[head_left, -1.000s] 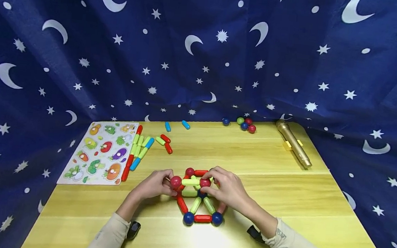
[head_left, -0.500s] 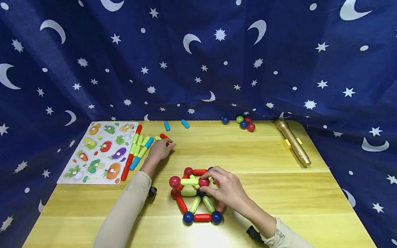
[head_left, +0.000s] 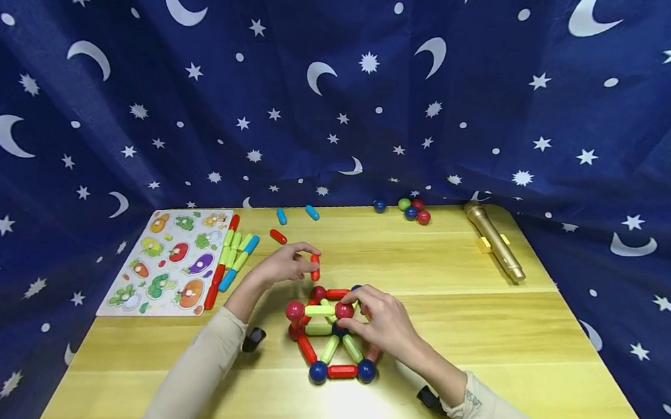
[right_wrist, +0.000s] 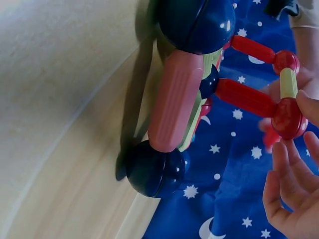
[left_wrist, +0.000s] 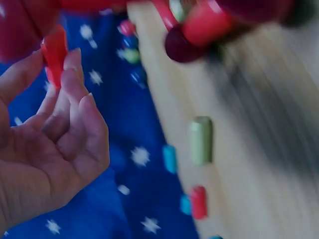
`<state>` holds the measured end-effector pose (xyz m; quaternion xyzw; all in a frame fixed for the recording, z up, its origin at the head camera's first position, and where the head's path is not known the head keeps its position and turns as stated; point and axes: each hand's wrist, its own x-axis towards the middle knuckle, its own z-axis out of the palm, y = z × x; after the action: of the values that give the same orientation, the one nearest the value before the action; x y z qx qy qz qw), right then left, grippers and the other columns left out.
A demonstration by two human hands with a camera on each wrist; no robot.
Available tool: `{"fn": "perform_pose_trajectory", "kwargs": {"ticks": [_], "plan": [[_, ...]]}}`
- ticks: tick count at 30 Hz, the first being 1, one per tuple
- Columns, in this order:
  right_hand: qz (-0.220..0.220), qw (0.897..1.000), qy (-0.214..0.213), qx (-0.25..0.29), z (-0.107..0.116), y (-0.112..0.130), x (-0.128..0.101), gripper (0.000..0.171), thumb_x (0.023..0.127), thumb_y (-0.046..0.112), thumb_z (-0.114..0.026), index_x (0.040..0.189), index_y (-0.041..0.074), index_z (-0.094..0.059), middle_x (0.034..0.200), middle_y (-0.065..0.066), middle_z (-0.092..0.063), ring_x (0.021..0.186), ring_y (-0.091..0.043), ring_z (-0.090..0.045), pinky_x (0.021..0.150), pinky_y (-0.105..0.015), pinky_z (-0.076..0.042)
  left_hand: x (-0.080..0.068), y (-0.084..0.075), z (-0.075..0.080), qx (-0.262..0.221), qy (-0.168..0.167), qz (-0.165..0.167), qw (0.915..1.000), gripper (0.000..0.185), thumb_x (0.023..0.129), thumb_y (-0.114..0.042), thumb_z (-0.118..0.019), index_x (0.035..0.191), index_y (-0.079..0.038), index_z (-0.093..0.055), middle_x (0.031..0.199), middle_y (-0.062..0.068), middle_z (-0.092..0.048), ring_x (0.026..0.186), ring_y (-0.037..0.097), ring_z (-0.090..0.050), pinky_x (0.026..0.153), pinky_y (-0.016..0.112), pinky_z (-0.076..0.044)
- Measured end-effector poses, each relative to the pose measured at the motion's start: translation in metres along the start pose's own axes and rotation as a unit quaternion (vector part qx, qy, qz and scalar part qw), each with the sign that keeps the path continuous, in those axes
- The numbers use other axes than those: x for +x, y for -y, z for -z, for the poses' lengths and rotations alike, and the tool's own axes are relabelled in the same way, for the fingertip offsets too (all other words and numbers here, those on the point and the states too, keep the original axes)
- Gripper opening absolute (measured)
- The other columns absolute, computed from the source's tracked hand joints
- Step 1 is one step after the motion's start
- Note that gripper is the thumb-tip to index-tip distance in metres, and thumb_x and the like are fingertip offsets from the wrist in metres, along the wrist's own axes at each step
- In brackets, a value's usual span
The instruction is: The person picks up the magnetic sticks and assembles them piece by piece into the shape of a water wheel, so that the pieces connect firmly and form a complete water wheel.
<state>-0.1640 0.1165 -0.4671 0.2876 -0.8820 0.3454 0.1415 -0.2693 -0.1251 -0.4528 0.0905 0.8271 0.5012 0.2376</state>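
Note:
In the head view my left hand (head_left: 284,265) pinches a red magnetic rod (head_left: 315,267) upright between thumb and fingers, just behind a ball-and-rod structure. The left wrist view shows the same red rod (left_wrist: 55,55) at the fingertips. With thumb and fingers, my right hand (head_left: 385,319) holds a red ball (head_left: 344,310) at the structure's top. A yellow-green rod (head_left: 319,311) joins it to another red ball (head_left: 295,311). Below, red rods (head_left: 343,371) and blue balls (head_left: 318,372) form a ring on the table. From the right wrist, a red rod (right_wrist: 246,97) runs up to the held ball.
Loose red, yellow-green and blue rods (head_left: 239,262) lie beside a vegetable puzzle board (head_left: 114,306) at left. Two blue rods (head_left: 311,212) and one red rod (head_left: 277,236) lie farther back. Several balls (head_left: 410,213) and a gold microphone (head_left: 495,242) stand along the back.
My left hand left the top-left red ball, reached to the loose rods at back left, and has come back right with a red rod. My right hand stays on its ball.

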Motion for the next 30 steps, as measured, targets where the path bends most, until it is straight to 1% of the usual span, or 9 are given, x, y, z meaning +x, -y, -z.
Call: {"fn": "perform_pose_trajectory", "kwargs": {"ticks": [4, 8, 14, 16, 18, 20, 23, 26, 30], "plan": [[-0.008, 1.0, -0.01, 0.005, 0.0, -0.002, -0.002, 0.033, 0.07, 0.028, -0.088, 0.093, 0.021, -0.065, 0.078, 0.011, -0.064, 0.059, -0.006, -0.051, 0.053, -0.015, -0.037, -0.016, -0.023, -0.018, -0.011, 0.036, -0.03, 0.9988, 0.034, 0.089, -0.021, -0.071, 0.117, -0.008, -0.058, 0.076, 0.006, -0.066, 0.068, 0.018, -0.057, 0.06, 0.026, -0.041], [-0.004, 1.0, -0.012, 0.012, -0.002, -0.003, -0.004, 0.03, 0.071, 0.028, -0.087, 0.091, 0.02, -0.066, 0.079, 0.01, -0.065, 0.057, -0.013, -0.052, 0.052, -0.015, -0.036, -0.024, -0.033, -0.03, 0.01, 0.047, -0.04, 0.998, 0.031, 0.086, -0.019, -0.075, 0.109, -0.009, -0.057, 0.069, 0.001, -0.061, 0.061, 0.012, -0.052, 0.054, 0.024, -0.035], [0.01, 1.0, -0.024, 0.012, -0.003, -0.003, -0.004, 0.029, 0.07, 0.028, -0.087, 0.089, 0.019, -0.067, 0.077, 0.01, -0.063, 0.056, -0.013, -0.052, 0.051, -0.014, -0.035, -0.022, -0.033, -0.023, 0.04, 0.077, -0.066, 0.994, 0.032, 0.09, -0.019, -0.071, 0.117, -0.009, -0.057, 0.077, 0.007, -0.066, 0.069, 0.024, -0.061, 0.063, 0.028, -0.047], [0.012, 0.999, -0.028, 0.009, -0.003, -0.003, -0.004, 0.029, 0.07, 0.028, -0.087, 0.089, 0.02, -0.067, 0.075, 0.009, -0.063, 0.058, -0.014, -0.054, 0.052, -0.014, -0.035, -0.012, -0.026, -0.012, 0.049, 0.064, -0.069, 0.9944, 0.032, 0.094, -0.018, -0.065, 0.123, -0.009, -0.056, 0.089, 0.014, -0.07, 0.08, 0.033, -0.065, 0.072, 0.036, -0.053], [0.013, 0.999, -0.029, 0.009, -0.003, -0.002, -0.004, 0.029, 0.069, 0.028, -0.088, 0.088, 0.02, -0.067, 0.077, 0.008, -0.064, 0.059, -0.014, -0.054, 0.052, -0.014, -0.036, 0.002, -0.013, 0.002, 0.107, 0.0, -0.07, 0.9918, 0.029, 0.098, -0.016, -0.058, 0.126, -0.011, -0.056, 0.098, 0.016, -0.07, 0.085, 0.034, -0.066, 0.075, 0.038, -0.054], [0.016, 0.999, -0.028, 0.01, -0.003, -0.002, -0.005, 0.029, 0.069, 0.027, -0.088, 0.088, 0.02, -0.068, 0.076, 0.006, -0.065, 0.059, -0.014, -0.055, 0.053, -0.013, -0.037, 0.017, 0.004, 0.015, 0.187, -0.091, -0.055, 0.9767, 0.027, 0.098, -0.012, -0.055, 0.125, -0.012, -0.059, 0.105, 0.016, -0.069, 0.086, 0.034, -0.065, 0.074, 0.04, -0.053], [0.019, 0.999, -0.027, 0.012, -0.004, -0.001, -0.006, 0.028, 0.07, 0.028, -0.087, 0.089, 0.019, -0.068, 0.075, 0.006, -0.064, 0.059, -0.012, -0.054, 0.053, -0.013, -0.037, 0.037, 0.029, 0.03, 0.314, -0.192, -0.022, 0.9295, 0.029, 0.094, -0.005, -0.058, 0.12, -0.016, -0.063, 0.109, 0.016, -0.064, 0.092, 0.031, -0.062, 0.073, 0.041, -0.051], [0.019, 0.999, -0.028, 0.015, -0.004, -0.002, -0.005, 0.028, 0.07, 0.029, -0.087, 0.089, 0.019, -0.068, 0.074, 0.008, -0.063, 0.06, -0.004, -0.051, 0.053, -0.012, -0.037, 0.048, 0.045, 0.035, 0.389, -0.196, -0.045, 0.8989, 0.035, 0.088, 0.003, -0.064, 0.117, -0.017, -0.067, 0.112, 0.017, -0.06, 0.102, 0.036, -0.059, 0.078, 0.046, -0.052], [0.011, 1.0, -0.027, 0.011, -0.004, -0.004, -0.006, 0.029, 0.069, 0.029, -0.087, 0.089, 0.02, -0.068, 0.075, 0.012, -0.061, 0.062, 0.001, -0.048, 0.053, -0.013, -0.038, 0.052, 0.054, 0.027, 0.43, -0.122, -0.122, 0.886, 0.044, 0.082, 0.01, -0.065, 0.113, -0.021, -0.07, 0.109, 0.012, -0.059, 0.104, 0.031, -0.056, 0.083, 0.044, -0.052]]}}
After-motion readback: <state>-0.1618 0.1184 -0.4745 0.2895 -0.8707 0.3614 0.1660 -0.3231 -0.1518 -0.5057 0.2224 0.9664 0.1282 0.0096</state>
